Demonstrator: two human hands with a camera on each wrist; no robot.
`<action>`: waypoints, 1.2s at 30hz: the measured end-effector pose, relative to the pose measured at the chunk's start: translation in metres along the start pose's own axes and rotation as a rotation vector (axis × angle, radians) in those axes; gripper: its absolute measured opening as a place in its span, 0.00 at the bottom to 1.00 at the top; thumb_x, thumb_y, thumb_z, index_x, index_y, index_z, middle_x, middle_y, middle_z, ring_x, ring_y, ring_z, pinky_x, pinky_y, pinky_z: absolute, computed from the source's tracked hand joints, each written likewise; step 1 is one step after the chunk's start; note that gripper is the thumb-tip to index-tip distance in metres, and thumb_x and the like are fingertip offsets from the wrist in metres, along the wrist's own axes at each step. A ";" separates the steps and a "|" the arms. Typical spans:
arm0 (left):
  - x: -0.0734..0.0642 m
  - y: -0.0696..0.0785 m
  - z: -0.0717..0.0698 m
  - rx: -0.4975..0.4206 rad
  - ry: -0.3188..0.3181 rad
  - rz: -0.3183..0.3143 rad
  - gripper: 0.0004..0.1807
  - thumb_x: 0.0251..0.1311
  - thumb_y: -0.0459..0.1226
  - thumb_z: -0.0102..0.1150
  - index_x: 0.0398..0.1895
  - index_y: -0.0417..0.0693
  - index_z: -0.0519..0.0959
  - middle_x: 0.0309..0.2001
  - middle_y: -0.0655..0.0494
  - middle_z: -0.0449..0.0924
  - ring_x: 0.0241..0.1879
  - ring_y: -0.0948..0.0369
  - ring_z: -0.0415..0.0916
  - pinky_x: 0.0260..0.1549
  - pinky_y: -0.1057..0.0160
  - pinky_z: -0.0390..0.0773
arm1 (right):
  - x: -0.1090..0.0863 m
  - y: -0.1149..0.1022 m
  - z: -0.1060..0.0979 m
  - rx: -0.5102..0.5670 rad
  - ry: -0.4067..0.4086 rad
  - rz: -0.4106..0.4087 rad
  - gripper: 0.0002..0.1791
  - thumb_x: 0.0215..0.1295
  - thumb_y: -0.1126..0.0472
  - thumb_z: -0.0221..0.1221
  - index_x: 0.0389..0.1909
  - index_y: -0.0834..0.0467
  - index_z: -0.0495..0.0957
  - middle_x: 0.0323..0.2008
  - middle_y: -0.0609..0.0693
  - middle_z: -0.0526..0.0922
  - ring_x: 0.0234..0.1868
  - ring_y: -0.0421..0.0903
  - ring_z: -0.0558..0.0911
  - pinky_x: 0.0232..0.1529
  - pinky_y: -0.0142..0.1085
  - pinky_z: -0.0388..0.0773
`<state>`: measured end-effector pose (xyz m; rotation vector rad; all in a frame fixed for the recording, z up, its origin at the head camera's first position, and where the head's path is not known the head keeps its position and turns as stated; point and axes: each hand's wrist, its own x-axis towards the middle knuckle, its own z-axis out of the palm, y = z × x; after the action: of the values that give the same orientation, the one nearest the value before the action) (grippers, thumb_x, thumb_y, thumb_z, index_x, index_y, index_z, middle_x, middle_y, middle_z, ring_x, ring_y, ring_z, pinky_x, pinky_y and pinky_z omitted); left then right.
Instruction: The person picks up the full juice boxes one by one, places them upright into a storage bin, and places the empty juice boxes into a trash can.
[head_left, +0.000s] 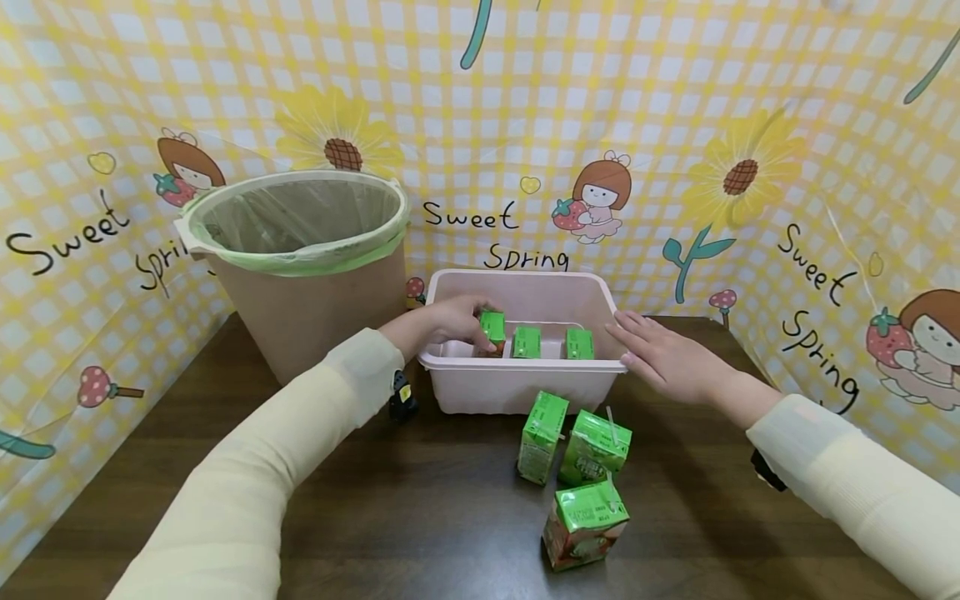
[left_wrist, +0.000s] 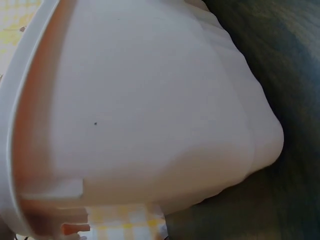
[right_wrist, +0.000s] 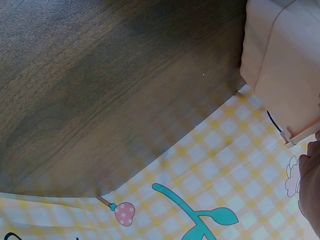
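Note:
A pale pink plastic tub sits near the back wall. My left hand reaches over its left rim and grips a small green-topped drink carton inside. Beside that carton stand a second carton and a third carton. My right hand rests with extended fingers against the tub's right rim. In the left wrist view the tub's outer wall fills most of the picture, hiding the fingers. At the right wrist view's edge, part of my right hand shows by the tub.
In front of the tub, three more cartons stand on the dark wooden table: one left, one right and one nearer. A tall brown bin with a clear liner is at the left. Yellow checked cloth surrounds the table.

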<state>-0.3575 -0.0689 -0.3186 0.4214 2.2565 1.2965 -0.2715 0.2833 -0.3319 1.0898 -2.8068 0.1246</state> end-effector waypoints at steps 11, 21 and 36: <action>0.008 -0.003 0.004 0.021 0.028 -0.060 0.40 0.43 0.18 0.69 0.63 0.42 0.70 0.63 0.42 0.64 0.48 0.53 0.73 0.42 0.62 0.80 | 0.000 0.001 0.001 -0.012 -0.018 0.005 0.30 0.79 0.50 0.40 0.74 0.61 0.54 0.74 0.62 0.52 0.73 0.60 0.51 0.69 0.55 0.50; 0.008 -0.003 0.005 0.133 0.005 -0.083 0.37 0.45 0.20 0.69 0.62 0.43 0.71 0.63 0.43 0.66 0.53 0.53 0.70 0.44 0.62 0.78 | 0.000 0.003 0.002 -0.015 0.000 0.005 0.30 0.79 0.50 0.40 0.74 0.61 0.55 0.74 0.62 0.52 0.73 0.60 0.52 0.69 0.54 0.51; 0.000 0.003 0.002 0.253 -0.013 -0.075 0.38 0.47 0.21 0.67 0.65 0.43 0.69 0.66 0.43 0.64 0.59 0.53 0.64 0.56 0.58 0.70 | 0.001 0.002 0.001 -0.001 -0.038 0.033 0.31 0.79 0.49 0.39 0.75 0.60 0.53 0.74 0.61 0.50 0.74 0.59 0.49 0.70 0.53 0.49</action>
<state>-0.3559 -0.0658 -0.3166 0.4278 2.4098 0.9712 -0.2734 0.2842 -0.3331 1.0575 -2.8590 0.1067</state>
